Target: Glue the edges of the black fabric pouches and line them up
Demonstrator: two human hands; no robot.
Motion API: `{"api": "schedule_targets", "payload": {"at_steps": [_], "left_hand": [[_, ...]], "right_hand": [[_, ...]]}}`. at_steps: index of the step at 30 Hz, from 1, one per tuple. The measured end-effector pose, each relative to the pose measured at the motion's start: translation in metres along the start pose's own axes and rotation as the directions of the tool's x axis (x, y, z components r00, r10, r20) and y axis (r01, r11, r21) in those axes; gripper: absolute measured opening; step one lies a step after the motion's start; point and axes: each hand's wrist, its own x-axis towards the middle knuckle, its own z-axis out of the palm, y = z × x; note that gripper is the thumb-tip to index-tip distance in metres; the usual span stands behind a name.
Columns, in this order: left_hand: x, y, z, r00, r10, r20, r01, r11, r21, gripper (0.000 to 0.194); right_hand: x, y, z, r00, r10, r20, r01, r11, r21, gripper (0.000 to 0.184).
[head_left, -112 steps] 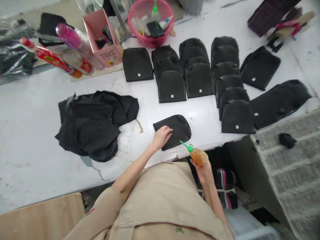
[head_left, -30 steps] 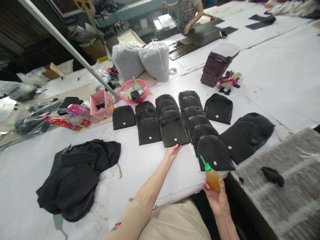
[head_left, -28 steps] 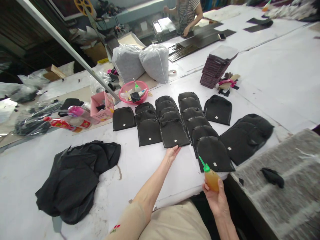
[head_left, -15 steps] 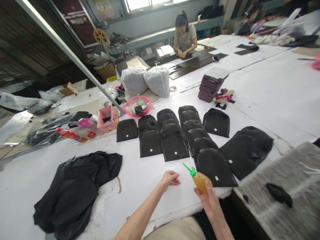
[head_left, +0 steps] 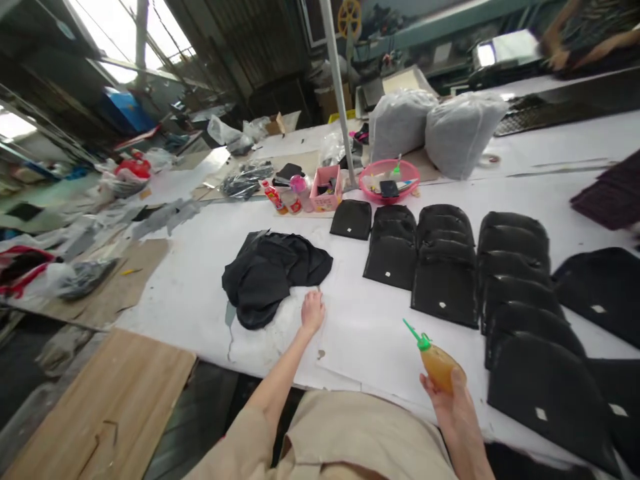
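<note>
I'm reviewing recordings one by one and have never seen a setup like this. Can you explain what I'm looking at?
There is no machine here: a person works with two bare hands. Every picture comes from one camera worn on the person's head, looking forward and down, so you see roughly what they see.

The right hand holds a green-tipped bottle above the white table. The left hand is close to a heap of black cloth; whether they touch is hard to tell.

On the table lie black pieces, many overlapping in columns, some with small white tags. Beyond them stand a pink bowl and a pink box. Another person is partly visible at the top right.
</note>
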Motion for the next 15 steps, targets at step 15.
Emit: {"api": "schedule_targets", "payload": {"at_steps": [15], "left_hand": [[0.106,-0.023,-0.014,0.985,0.106,0.135,-0.136,0.962,0.237,0.026]], "right_hand": [[-0.042,0.037,0.053,0.99,-0.009,-0.138,0.0,0.998,-0.064,0.043]]}}
